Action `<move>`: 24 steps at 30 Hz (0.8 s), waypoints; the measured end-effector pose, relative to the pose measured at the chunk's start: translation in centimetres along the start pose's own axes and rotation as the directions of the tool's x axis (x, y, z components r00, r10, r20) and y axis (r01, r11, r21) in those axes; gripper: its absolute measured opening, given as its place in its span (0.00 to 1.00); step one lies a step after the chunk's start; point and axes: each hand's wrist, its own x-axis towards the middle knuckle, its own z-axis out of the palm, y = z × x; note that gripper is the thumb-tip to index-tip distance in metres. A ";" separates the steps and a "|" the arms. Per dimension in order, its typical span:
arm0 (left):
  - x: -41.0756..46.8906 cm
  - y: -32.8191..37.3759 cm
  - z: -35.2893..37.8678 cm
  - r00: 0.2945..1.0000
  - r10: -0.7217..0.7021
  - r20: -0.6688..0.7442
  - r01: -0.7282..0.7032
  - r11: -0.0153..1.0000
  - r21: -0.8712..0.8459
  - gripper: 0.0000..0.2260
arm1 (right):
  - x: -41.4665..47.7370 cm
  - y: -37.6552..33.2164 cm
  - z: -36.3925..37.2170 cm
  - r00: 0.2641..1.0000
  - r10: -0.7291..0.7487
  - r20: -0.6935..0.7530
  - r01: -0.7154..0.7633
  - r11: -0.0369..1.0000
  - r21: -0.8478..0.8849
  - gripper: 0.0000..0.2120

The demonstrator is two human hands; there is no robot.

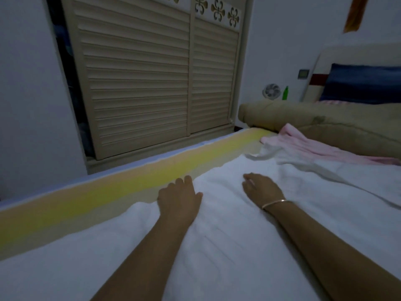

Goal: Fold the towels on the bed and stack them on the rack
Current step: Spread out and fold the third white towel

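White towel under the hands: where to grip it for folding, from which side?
The white towel lies spread flat, so pinch its far edge by the left hand, beside the yellow-striped sheet, coming from above; only that free edge likely lifts cleanly.

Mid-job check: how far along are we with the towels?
Nothing looks finished: no folded towel is in view. In hand: the white towel lies spread on the bed, with the left hand at its far edge and the right hand resting on it. Left: folding it, the crumpled pink towel, then stacking.
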 end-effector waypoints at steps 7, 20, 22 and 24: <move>-6.2 -10.3 -5.8 0.954 -0.185 0.234 0.167 0.981 0.095 0.34 | -10.7 -4.3 -4.5 0.954 -0.161 0.253 0.166 0.986 0.003 0.19; -22.6 -18.2 -12.2 0.969 -0.246 -0.016 0.241 0.931 0.275 0.04 | -28.7 -14.0 -10.2 0.954 -0.208 0.216 0.170 0.969 0.181 0.21; -24.4 -17.2 -13.4 0.982 -0.172 -0.079 0.185 0.960 0.211 0.04 | -32.1 -14.2 -11.3 0.959 -0.172 0.225 0.115 0.963 0.246 0.25; -26.4 -14.5 -15.3 0.996 -0.066 -0.067 0.078 0.980 0.182 0.08 | -35.2 -13.9 -12.5 0.955 -0.150 0.256 0.075 0.957 0.282 0.24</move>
